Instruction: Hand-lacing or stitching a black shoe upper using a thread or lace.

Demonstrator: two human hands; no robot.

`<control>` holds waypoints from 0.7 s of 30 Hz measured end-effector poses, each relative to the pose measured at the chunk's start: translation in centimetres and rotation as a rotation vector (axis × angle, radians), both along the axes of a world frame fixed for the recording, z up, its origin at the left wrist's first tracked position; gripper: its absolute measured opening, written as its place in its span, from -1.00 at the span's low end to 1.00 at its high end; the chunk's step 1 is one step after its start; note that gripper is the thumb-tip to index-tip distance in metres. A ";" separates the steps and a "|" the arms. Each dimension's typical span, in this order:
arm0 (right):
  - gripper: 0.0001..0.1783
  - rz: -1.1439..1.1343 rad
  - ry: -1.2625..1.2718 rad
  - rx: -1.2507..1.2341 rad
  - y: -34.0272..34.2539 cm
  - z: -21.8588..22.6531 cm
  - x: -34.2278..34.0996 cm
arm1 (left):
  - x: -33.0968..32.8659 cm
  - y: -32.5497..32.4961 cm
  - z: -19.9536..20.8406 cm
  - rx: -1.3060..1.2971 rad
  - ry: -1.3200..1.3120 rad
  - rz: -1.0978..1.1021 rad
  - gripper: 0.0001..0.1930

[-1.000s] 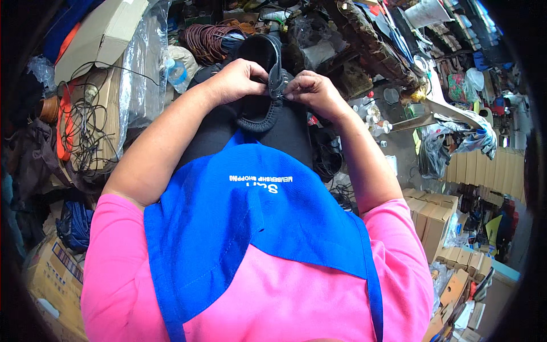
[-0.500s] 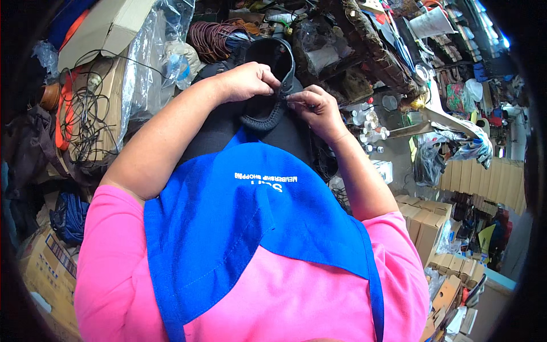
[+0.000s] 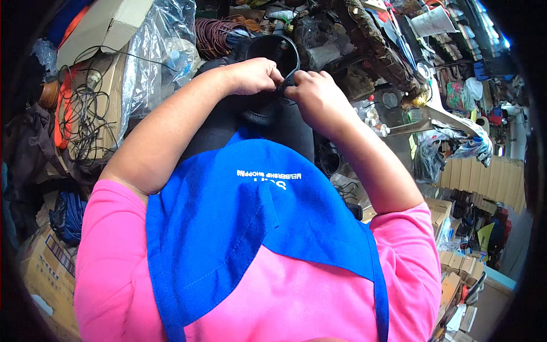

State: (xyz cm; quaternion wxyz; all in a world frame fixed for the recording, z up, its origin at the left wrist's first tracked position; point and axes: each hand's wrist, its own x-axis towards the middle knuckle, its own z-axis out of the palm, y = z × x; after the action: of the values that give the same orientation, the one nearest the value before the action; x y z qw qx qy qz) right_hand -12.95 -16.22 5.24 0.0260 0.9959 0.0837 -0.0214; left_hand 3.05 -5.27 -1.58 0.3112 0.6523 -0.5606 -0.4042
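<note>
Above my lap is a black looped piece (image 3: 297, 54) with a smooth curved edge. Its lower part has a thick ribbed rim (image 3: 257, 118); I cannot make out exactly what kind of thing it is. My left hand (image 3: 253, 76) pinches the piece's edge near the middle, thumb and forefinger pressed together. Against it from the right, my right hand (image 3: 317, 98) is closed with curled fingers at the same spot. The fingertips of both hands nearly meet there, and whatever small thing may be between them is hidden.
A blue apron (image 3: 228, 205) covers my front. Cardboard (image 3: 105, 100) with tangled black cord (image 3: 85, 125) and clear plastic sheeting (image 3: 145, 62) lie to the left. Coiled reddish cord (image 3: 215, 39) sits ahead. On the right are small bottles (image 3: 376, 126) and stacked cardboard boxes (image 3: 440, 214).
My right hand has turned over and curled, its back now upward, and its elbow has swung outward. The left hand stays at the edge, and the black piece has shifted slightly.
</note>
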 end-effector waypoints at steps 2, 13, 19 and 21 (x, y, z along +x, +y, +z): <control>-0.85 0.042 0.026 -0.165 1.2 0.3 0.8 | 0.1 -0.1 0.2 0.061 -0.049 -0.028 -0.76; -0.86 -0.032 0.009 0.024 0.6 -0.8 0.3 | 1.3 -0.7 -0.7 -0.038 0.037 -0.004 -0.72; -0.90 -0.156 -0.090 0.108 0.8 -2.7 0.6 | 1.1 -1.0 -1.6 -0.161 -0.088 0.077 -0.77; -0.91 -0.229 -0.147 0.270 -0.6 -4.2 0.0 | 0.0 -0.4 -1.8 -0.331 -0.281 0.262 -0.67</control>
State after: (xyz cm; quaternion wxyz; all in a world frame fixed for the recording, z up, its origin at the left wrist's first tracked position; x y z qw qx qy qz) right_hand -12.91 -16.78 1.07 -0.1043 0.9923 -0.0300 0.0600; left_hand 3.01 -5.71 -3.43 0.3825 0.7092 -0.5678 -0.1684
